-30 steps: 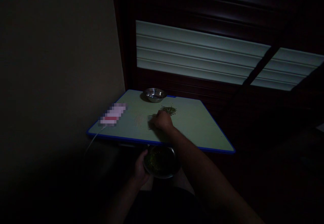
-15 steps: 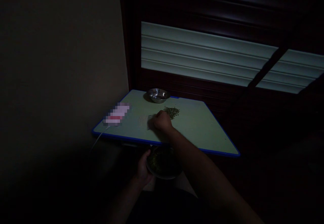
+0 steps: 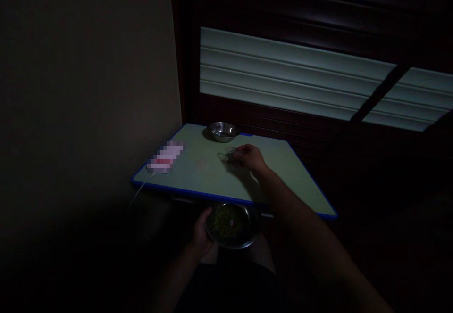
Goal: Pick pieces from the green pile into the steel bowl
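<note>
My left hand (image 3: 203, 233) grips the left rim of a metal bowl (image 3: 247, 243), held below the table's near edge. Inside the bowl lie small green grains (image 3: 224, 223), perhaps beans, and a tiny pale scrap (image 3: 231, 222). Over the tabletop (image 3: 279, 171), my right hand (image 3: 249, 156) pinches a thin clear plastic piece (image 3: 230, 152) between its fingers; whether it is a bag or a sheet I cannot tell. The hand covers the spot where the pile of grains lay. To its left, a faint pale patch of small bits (image 3: 201, 163) rests on the table.
Near the table's back edge stands a second metal bowl (image 3: 222, 133). On the left lies a blurred-out pink and white device (image 3: 165, 156) with a white cable (image 3: 138, 193) hanging over the edge. A wall (image 3: 152, 91) and dark slatted doors (image 3: 283, 110) border the table.
My right hand has moved right and slightly back with the clear plastic piece, over the place of the grain pile. The bowl in my left hand shows more of its inside.
</note>
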### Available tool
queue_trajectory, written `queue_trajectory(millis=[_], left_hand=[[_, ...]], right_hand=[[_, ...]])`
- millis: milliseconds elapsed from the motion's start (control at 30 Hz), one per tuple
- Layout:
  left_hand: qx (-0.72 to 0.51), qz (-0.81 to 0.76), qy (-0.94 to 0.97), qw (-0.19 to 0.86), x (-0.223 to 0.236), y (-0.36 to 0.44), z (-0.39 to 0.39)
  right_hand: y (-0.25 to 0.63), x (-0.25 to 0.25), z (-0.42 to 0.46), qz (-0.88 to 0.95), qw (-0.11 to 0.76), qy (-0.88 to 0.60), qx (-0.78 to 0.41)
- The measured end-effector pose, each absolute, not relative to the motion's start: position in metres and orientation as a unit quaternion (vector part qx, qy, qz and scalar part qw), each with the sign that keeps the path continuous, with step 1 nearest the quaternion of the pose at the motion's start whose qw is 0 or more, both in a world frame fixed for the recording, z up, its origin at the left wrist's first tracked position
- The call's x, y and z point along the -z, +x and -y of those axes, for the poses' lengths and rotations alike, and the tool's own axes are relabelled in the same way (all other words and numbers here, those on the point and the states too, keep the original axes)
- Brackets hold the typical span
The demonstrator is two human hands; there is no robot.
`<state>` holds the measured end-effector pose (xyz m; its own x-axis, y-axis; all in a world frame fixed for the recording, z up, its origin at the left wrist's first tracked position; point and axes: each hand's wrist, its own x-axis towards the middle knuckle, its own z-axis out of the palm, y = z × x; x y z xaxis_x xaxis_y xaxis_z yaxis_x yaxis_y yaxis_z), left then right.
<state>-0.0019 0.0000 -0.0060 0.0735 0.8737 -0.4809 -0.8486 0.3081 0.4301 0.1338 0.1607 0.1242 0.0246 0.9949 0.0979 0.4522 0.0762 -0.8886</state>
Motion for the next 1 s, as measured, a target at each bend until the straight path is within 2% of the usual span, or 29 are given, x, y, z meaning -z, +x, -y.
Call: queue_trajectory(millis=[167, 333, 533, 700, 1000], left_hand=[[-0.586, -0.359, 0.030, 0.726, 0.010, 0.000, -0.002], [-0.590, -0.369, 0.050, 0.716, 0.007, 0.002, -0.003], [-0.585, -0.408, 0.053, 0.699, 0.000, 0.000, -0.001], [-0.589, -0.402, 0.053, 0.699, -0.001, -0.001, 0.000], [-0.585, -0.406, 0.051, 0.700, 0.002, -0.001, -0.002]], right_hand=[[0.191, -0.122, -0.166, 0.582, 0.444, -0.581, -0.356], [0.210, -0.101, -0.166, 0.607, 0.481, -0.592, -0.222], [0.210, -0.089, -0.163, 0.689, 0.410, -0.586, -0.116], [0.207, -0.092, -0.158, 0.704, 0.359, -0.607, -0.088], [0.206, -0.093, -0.159, 0.730, 0.325, -0.599, -0.048]])
